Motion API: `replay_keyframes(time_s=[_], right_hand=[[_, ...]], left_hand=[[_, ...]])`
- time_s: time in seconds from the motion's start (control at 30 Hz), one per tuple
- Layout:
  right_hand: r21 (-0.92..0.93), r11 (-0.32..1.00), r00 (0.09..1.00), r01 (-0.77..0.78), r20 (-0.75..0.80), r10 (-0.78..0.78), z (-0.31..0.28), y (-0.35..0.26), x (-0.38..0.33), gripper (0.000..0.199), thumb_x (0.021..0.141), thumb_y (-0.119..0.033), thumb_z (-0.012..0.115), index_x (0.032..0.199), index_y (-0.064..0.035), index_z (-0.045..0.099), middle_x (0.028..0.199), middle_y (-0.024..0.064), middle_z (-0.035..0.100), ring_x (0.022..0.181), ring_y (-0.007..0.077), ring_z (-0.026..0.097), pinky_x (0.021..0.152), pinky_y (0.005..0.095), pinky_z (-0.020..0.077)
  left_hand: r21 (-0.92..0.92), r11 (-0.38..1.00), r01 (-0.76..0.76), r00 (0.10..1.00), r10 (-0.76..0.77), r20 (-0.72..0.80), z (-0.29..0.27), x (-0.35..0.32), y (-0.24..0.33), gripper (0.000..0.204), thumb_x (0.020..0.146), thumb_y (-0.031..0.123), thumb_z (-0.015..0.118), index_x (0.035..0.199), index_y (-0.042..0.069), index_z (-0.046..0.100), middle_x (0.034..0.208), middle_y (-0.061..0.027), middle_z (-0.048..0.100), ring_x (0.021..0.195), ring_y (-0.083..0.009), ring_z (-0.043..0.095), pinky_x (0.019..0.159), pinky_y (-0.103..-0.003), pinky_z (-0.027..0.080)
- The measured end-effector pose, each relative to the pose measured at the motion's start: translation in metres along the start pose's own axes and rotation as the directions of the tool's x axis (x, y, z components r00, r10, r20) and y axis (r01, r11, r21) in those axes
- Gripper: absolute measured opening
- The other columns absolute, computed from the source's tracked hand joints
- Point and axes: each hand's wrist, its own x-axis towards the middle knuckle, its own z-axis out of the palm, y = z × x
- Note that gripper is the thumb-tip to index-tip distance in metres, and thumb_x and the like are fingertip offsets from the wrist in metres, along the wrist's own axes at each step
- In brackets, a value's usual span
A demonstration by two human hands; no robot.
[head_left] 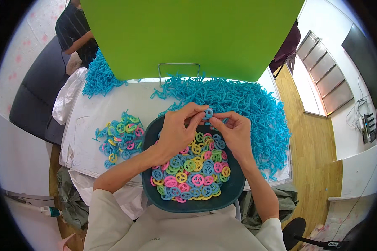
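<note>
Both my hands meet over the far rim of a dark teal bowl (234,190). My left hand (176,129) and my right hand (234,130) pinch the same small blue plastic ring (208,113) between thumbs and fingertips. The bowl sits at the near table edge and holds several blue, pink, yellow and green rings (192,169). A big heap of blue plastic strips (243,104) lies just beyond and right of my hands.
A smaller pile of mixed coloured rings (121,138) lies on the white table (92,113) to the left. Another blue strip heap (98,77) sits far left. A green board (188,37) stands behind. Another person (77,31) sits at far left.
</note>
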Motion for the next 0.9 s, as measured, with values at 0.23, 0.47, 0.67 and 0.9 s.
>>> replay_keyframes(time_s=[0.23, 0.47, 0.67, 0.9], right_hand=[[-0.274, 0.942, 0.970, 0.196, -0.087, -0.227, 0.008, -0.008, -0.007, 0.012, 0.079, -0.005, 0.075, 0.090, -0.0013, 0.071, 0.074, 0.0018, 0.066, 0.062, 0.0029, 0.053, 0.058, 0.0181, 0.0438], [-0.059, 0.990, 0.987, 0.129, -0.087, -0.134, 0.004, -0.010, -0.001, 0.027, 0.083, -0.004, 0.072, 0.108, -0.0017, 0.061, 0.091, 0.0053, 0.067, 0.082, 0.0092, 0.062, 0.070, 0.0213, 0.0492], [0.311, 0.944, 0.983, 0.111, -0.174, -0.058, -0.001, -0.003, 0.002, 0.031, 0.090, -0.008, 0.064, 0.119, -0.0008, 0.053, 0.095, 0.0065, 0.064, 0.088, 0.0111, 0.062, 0.077, 0.0252, 0.0522], [0.105, 0.971, 0.963, 0.216, -0.186, -0.194, 0.008, -0.008, 0.001, 0.033, 0.094, -0.008, 0.058, 0.126, -0.0023, 0.052, 0.089, 0.0003, 0.058, 0.087, 0.0103, 0.061, 0.075, 0.0222, 0.0492]], left_hand=[[-0.098, 0.995, -0.018, 0.998, 0.013, -0.056, -0.002, 0.003, -0.006, 0.015, 0.093, 0.003, 0.055, 0.106, 0.000, 0.063, 0.090, -0.0112, 0.070, 0.084, -0.0159, 0.068, 0.070, -0.026, 0.054], [-0.193, 0.979, 0.071, 0.997, -0.073, -0.002, -0.002, 0.002, 0.000, 0.014, 0.094, 0.005, 0.055, 0.106, -0.001, 0.059, 0.093, -0.0101, 0.066, 0.084, -0.0161, 0.068, 0.073, -0.027, 0.055], [-0.051, 0.983, 0.177, 0.960, -0.161, 0.229, -0.004, 0.007, -0.007, 0.017, 0.092, 0.007, 0.059, 0.108, 0.002, 0.060, 0.098, -0.0104, 0.065, 0.083, -0.0210, 0.067, 0.076, -0.031, 0.054], [0.450, 0.632, -0.631, 0.681, 0.174, 0.711, 0.019, -0.007, -0.043, 0.036, 0.074, 0.009, 0.067, 0.110, 0.008, 0.063, 0.103, -0.0083, 0.061, 0.101, -0.0279, 0.057, 0.080, -0.040, 0.053]])
